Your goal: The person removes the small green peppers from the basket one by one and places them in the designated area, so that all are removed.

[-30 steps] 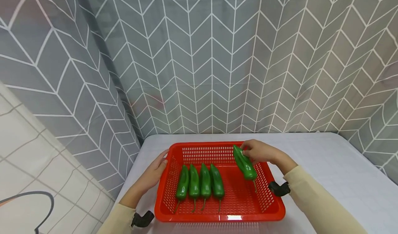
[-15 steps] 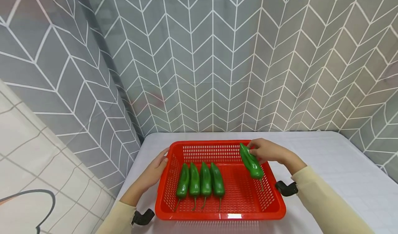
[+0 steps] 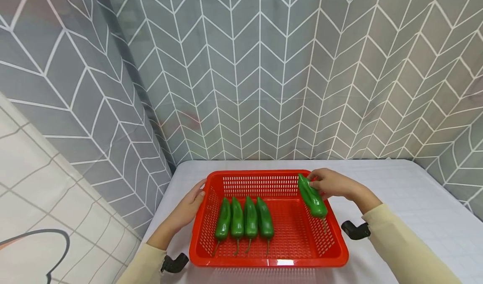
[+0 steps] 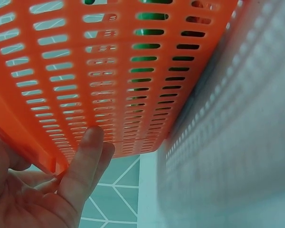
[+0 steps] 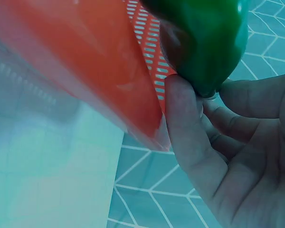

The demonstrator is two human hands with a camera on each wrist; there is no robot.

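Note:
A red plastic basket [image 3: 288, 256] with slotted walls stands on the table. Inside, several long green peppers [image 3: 245, 219] lie side by side on its left half, stems toward me. My right hand [image 3: 332, 184] pinches the tip end of another green pepper [image 3: 312, 197] between thumb and fingers, by the basket's right wall; its stem hangs down toward me. In the right wrist view, the pepper [image 5: 209, 42] hangs beyond the fingertips. My left hand [image 3: 190, 205] holds the basket's left rim; its fingers [image 4: 85, 156] lie against the slotted outer wall in the left wrist view.
A white cloth covers the table [image 3: 388, 200], which extends to the right of the basket. Behind it hangs a grey curtain [image 3: 260, 87] with white zigzag lines. White tiled cloth [image 3: 37, 183] lies at the left, with a dark curved line on it.
My right hand has moved to the right with the pepper, toward the basket's right wall. The left hand and the lying peppers have stayed in place; the view has shifted slightly.

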